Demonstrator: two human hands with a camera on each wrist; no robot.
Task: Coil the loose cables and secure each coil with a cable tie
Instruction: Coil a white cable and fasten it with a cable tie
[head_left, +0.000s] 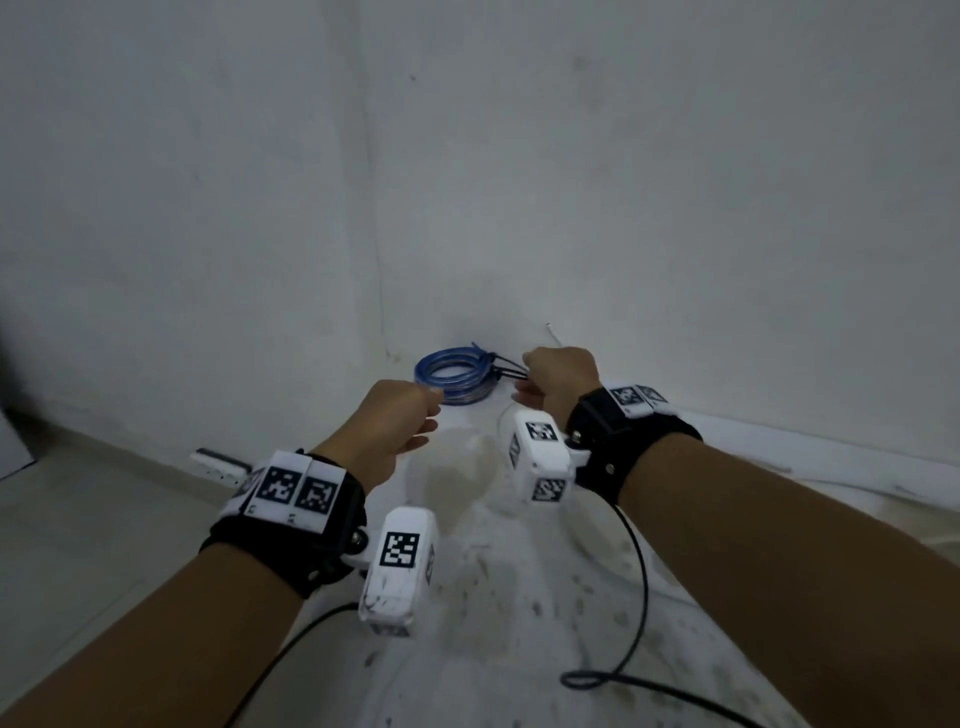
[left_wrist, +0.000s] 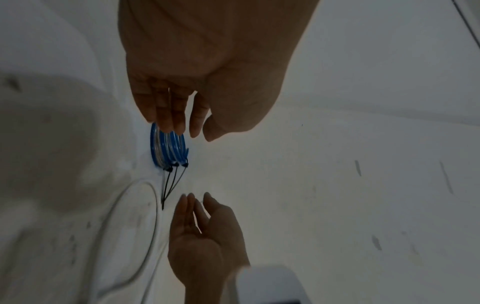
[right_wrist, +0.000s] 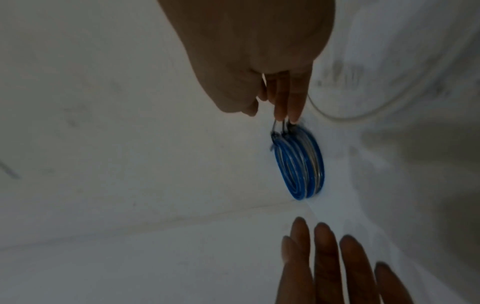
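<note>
A stack of blue cable coils (head_left: 451, 375) lies on the white floor in the corner of the room. Each coil is bound by a black cable tie (head_left: 506, 365), and the tails point right. My right hand (head_left: 527, 375) is just right of the coils; in the right wrist view its straight fingertips (right_wrist: 281, 115) sit at the tie tails (right_wrist: 275, 127), thumb apart. My left hand (head_left: 418, 423) hovers near the coils' left front with straight fingers (left_wrist: 168, 115) and holds nothing. A loose white cable (left_wrist: 153, 207) curves on the floor beside the coils (left_wrist: 167, 149).
White walls meet right behind the coils. A white power strip (head_left: 218, 464) lies by the left wall, and a white strip (head_left: 779, 449) runs along the right wall. The black lead (head_left: 640, 597) of a wrist camera loops over the stained floor near me.
</note>
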